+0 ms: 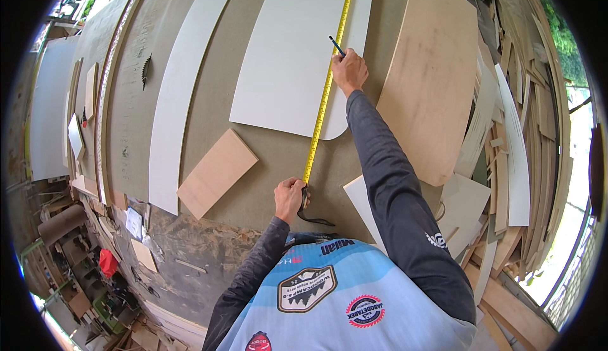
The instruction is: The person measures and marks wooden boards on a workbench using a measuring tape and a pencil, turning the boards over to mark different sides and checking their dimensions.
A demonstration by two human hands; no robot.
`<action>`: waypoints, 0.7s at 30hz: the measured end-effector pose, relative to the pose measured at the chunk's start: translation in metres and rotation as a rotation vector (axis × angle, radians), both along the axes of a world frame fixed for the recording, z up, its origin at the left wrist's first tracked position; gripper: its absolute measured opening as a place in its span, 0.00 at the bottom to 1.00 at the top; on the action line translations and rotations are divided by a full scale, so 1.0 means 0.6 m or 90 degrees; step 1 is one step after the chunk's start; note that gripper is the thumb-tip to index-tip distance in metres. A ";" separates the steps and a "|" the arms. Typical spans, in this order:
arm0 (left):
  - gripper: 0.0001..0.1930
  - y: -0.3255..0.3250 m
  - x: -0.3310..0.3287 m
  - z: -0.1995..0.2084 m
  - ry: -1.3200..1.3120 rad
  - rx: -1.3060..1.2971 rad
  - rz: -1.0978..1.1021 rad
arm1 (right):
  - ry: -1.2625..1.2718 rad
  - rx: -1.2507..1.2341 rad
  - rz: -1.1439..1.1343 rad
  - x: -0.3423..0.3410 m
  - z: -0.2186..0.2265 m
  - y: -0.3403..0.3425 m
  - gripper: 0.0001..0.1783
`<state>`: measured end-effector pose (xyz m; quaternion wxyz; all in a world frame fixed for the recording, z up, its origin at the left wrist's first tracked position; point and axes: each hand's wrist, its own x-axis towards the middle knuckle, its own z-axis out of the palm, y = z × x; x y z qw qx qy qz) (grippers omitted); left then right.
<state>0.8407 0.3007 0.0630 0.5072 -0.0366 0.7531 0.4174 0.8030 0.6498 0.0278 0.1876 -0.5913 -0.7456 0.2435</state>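
A yellow tape measure [327,91] runs lengthwise over a large white panel [278,66] with a rounded near corner. At the near end of the blade, beyond the panel's edge, my left hand [289,197] is closed round the tape's dark case, whose black strap [316,222] trails to the right. My right hand [349,71] rests on the panel beside the blade, fingers closed on a dark pencil [336,45] that points up and left. Its fingertips are partly hidden from this angle.
A bare plywood sheet [430,78] lies right of the white panel. To the left are a small wooden board [218,172], a long white strip [187,91] and a dark toothed piece [146,71]. Stacked wood offcuts [538,97] line the right side.
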 end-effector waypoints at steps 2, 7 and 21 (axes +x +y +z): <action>0.13 0.001 0.000 0.000 -0.002 -0.005 0.003 | -0.008 0.012 0.009 0.000 0.002 0.002 0.13; 0.13 0.000 0.001 -0.001 -0.004 -0.008 0.007 | -0.010 -0.013 0.017 0.003 0.008 0.003 0.14; 0.12 0.006 0.011 -0.009 0.011 -0.025 -0.009 | 0.006 -0.025 0.015 0.031 0.014 0.019 0.13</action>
